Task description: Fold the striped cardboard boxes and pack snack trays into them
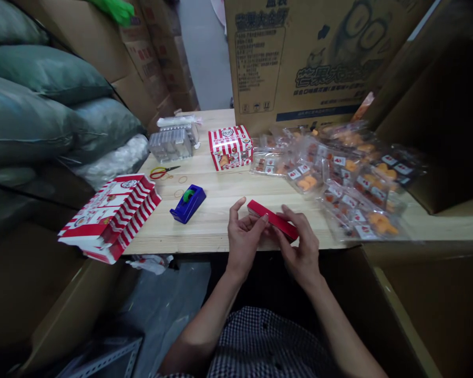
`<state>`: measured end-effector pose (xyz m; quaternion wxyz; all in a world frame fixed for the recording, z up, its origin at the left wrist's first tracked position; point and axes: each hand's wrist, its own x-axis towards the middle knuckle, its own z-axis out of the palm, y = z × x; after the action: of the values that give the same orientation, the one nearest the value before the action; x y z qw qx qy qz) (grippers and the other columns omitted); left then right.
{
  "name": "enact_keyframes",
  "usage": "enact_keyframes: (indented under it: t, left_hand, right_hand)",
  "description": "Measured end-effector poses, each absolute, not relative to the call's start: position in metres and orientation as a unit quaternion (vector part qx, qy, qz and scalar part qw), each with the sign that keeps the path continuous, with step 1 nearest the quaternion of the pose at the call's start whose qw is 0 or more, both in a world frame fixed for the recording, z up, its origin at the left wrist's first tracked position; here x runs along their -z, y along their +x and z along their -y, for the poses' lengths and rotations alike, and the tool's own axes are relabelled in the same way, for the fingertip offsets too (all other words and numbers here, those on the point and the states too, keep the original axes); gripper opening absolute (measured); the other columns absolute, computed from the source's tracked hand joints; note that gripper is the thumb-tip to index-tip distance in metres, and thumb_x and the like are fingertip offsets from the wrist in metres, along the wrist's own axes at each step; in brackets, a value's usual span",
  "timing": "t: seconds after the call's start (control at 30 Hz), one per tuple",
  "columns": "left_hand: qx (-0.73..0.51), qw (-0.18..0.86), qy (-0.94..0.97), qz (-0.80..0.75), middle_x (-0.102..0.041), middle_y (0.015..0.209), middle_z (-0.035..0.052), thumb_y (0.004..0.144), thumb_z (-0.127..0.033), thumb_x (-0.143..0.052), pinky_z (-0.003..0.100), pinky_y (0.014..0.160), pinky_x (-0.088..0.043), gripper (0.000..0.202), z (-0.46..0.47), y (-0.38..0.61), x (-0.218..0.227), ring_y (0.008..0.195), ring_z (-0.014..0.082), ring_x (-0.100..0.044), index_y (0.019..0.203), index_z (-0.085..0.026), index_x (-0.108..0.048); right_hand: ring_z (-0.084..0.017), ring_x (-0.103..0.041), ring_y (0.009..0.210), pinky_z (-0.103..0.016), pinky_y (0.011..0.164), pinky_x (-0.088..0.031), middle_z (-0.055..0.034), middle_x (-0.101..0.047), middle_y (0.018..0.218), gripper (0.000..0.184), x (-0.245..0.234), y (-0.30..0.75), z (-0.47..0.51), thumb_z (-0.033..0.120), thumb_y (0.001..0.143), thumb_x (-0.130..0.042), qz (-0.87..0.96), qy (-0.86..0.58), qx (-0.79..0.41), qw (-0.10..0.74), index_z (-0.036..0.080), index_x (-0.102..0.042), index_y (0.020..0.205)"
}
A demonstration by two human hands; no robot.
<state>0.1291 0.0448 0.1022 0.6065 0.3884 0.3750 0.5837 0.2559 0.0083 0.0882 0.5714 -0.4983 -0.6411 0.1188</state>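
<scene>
The big cardboard box at the back of the bench carries dark blue Chinese print and a cartoon face with goggles; the characters are too blurred to read. The folded carton is red, flat and long, held edge-up just above the front edge of the bench. The left hand pinches its left end between thumb and fingers, and the right hand grips its right end, fingers closed on it. A made-up red and white striped box stands further back, a stack of flat striped cartons lies at the left, near a blue tape dispenser
</scene>
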Motion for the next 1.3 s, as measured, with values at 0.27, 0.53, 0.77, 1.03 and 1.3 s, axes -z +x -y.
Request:
enact_keyframes:
  t: [0.27,0.53,0.77,1.03,1.3]
  left_hand:
    - [-0.535,0.633,0.409,-0.382,-0.074,0.078,0.0011,0.082,-0.034,-0.076,0.027,0.070,-0.055,0.059,-0.052,0.127,-0.095,0.066,0.0134,-0.069,0.130,-0.021,-0.045]
    - [-0.478,0.320,0.703,-0.417,-0.061,0.124,0.0098,0.070,-0.035,-0.087,0.031,0.084,-0.051,0.063,-0.090,0.093,-0.085,0.105,0.0213,-0.061,0.127,-0.025,-0.062]
    - [-0.400,0.382,0.768,-0.323,-0.073,0.100,0.0058,0.087,-0.032,-0.072,0.029,0.078,-0.052,0.024,-0.079,0.091,-0.087,0.091,0.0185,-0.067,0.108,-0.020,-0.068]
    - [-0.497,0.210,0.804,-0.251,-0.076,0.111,0.0069,0.089,-0.015,-0.064,0.045,0.097,-0.054,0.026,-0.043,0.100,-0.071,0.111,0.0247,-0.069,0.109,-0.029,-0.073]
    - [-0.445,0.122,0.884,-0.072,-0.071,0.127,0.0078,0.077,-0.008,-0.078,0.041,0.098,-0.055,0.062,-0.009,0.139,-0.049,0.119,0.0268,-0.065,0.132,-0.032,-0.061]
  right_hand:
    - [-0.024,-0.056,0.113,-0.058,0.113,-0.036,-0.0070,-0.060,0.113,0.052,-0.102,0.273,-0.014,0.009,0.096,-0.055,0.727,-0.480,-0.127,0.474,0.038,-0.057,0.139]
    - [-0.021,-0.060,0.109,-0.056,0.120,-0.028,-0.0038,-0.065,0.109,0.041,-0.102,0.278,-0.013,0.012,0.094,-0.061,0.682,-0.464,-0.206,0.526,0.036,-0.068,0.126]
    - [-0.024,-0.063,0.112,-0.054,0.116,-0.036,-0.0046,-0.070,0.116,0.031,-0.089,0.282,0.004,0.019,0.092,-0.065,0.605,-0.498,-0.194,0.591,0.033,-0.072,0.119]
    - [-0.026,-0.062,0.124,-0.053,0.107,-0.049,-0.0083,-0.062,0.137,0.054,-0.085,0.291,0.054,0.044,0.093,-0.064,0.326,-0.529,-0.393,0.678,0.032,-0.050,0.143]
    - [-0.024,-0.076,0.090,-0.042,0.081,-0.065,-0.0069,-0.078,0.100,0.029,-0.103,0.327,0.117,0.029,0.082,-0.076,0.120,-0.469,-0.511,0.710,0.020,-0.067,0.107]
